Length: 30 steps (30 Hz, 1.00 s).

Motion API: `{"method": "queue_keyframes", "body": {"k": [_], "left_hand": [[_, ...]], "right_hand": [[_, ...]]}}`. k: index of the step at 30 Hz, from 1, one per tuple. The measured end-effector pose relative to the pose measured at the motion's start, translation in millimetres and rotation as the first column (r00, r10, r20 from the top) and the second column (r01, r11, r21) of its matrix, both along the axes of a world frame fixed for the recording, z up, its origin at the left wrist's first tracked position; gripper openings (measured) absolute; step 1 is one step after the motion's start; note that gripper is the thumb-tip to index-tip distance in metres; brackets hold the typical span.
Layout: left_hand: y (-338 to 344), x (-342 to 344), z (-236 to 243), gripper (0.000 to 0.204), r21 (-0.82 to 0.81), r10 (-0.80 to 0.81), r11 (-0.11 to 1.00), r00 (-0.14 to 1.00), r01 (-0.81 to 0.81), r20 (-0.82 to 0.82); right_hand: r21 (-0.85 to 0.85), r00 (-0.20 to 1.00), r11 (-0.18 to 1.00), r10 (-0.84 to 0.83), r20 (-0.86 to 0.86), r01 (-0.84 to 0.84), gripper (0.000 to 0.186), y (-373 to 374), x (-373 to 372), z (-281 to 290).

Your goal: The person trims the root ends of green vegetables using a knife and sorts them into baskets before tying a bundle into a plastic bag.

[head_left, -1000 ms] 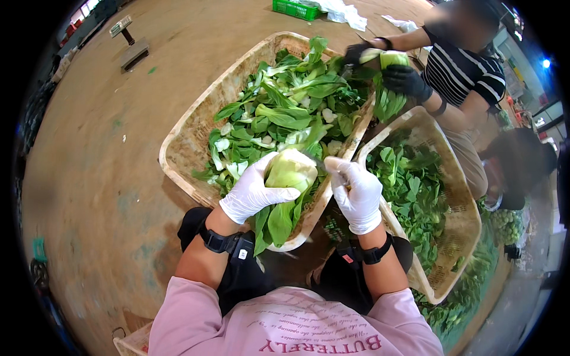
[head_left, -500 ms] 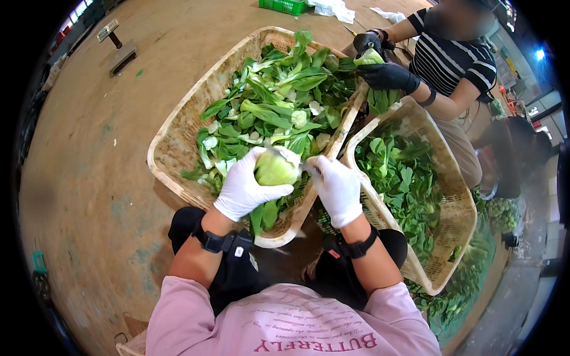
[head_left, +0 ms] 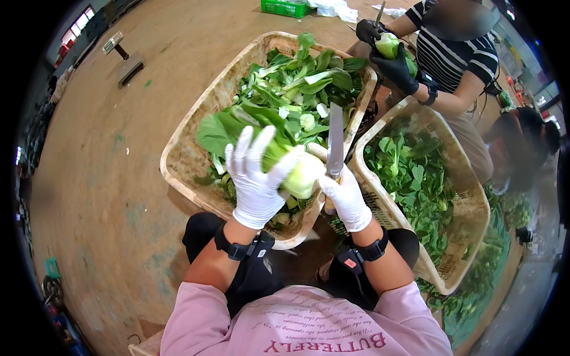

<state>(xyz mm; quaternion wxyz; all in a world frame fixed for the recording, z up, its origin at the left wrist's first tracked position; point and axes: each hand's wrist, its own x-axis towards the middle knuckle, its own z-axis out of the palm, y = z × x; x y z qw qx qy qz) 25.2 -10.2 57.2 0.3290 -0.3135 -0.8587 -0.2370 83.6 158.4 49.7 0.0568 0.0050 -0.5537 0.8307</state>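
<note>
Forearms (head_left: 208, 261) reach up from the lower edge, hands meeting over the near end of the left crate (head_left: 184, 142). Right hand (head_left: 347, 199): grip wrapped round the knife (head_left: 336, 139), blade up and away, not in the bok choy head (head_left: 306, 178). Right thumb is on its base or just beside it, can't tell which. Left hand (head_left: 255, 172): grip spread, fingers splayed over the leafy side, thumb across toward the pale end; can't tell how firmly it bears.

Head sits between both hands, above the left crate, tilted, leaves left, base right, leaf end blurred. Status: long leaves on, so I'd call this one unfinished; can't tell if the base has a fresh cut.

Left crate: loose leaves (head_left: 267, 95) and pale cut stubs (head_left: 307, 121) heaped well up, so plenty looks done. Right crate (head_left: 466, 219): deep pile of leafy greens (head_left: 409, 184); can't tell if any are whole heads. More greens (head_left: 475, 302) lie outside it to the right, so no count on what's left.

Farther: co-worker's black-gloved hands (head_left: 399, 71) hold another pale green head (head_left: 388, 45), also mid-work by my read. Platform scale (head_left: 132, 66) well apart, far left.
</note>
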Motion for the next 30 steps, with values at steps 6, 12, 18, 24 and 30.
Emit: {"method": "queue_keyframes", "body": {"k": [6, 12, 18, 24, 30], "left_hand": [[14, 12, -1, 0.070, -0.015, 0.030, 0.999, 0.999, -0.030, -0.023], [13, 8, -6, 0.064, 0.562, -0.275, 0.826, 0.850, -0.030, 0.450], [21, -10, -44, 0.046, 0.794, -0.892, 0.402, 0.003, -0.457, 0.453], [34, 10, -31, 0.057, 0.923, -0.968, -0.013, 0.237, -0.385, 0.085], [18, 9, -26, 0.069, 0.883, -0.996, -0.007, -0.076, -0.469, -0.049]], "right_hand": [[-0.123, 0.945, 0.986, -0.066, 0.322, 0.110, 0.058, 9, 13, -6], [0.000, 0.974, 0.981, -0.195, 0.116, 0.196, 0.048, 19, 20, -4], [0.503, 0.995, 0.859, -0.089, -0.046, 0.100, 0.028, 9, 22, -22], [0.107, 0.885, 0.884, -0.436, -0.161, 0.455, 0.023, 8, 29, -10], [0.161, 0.887, 0.873, -0.455, -0.072, 0.461, 0.014, 20, 31, 9]]}}
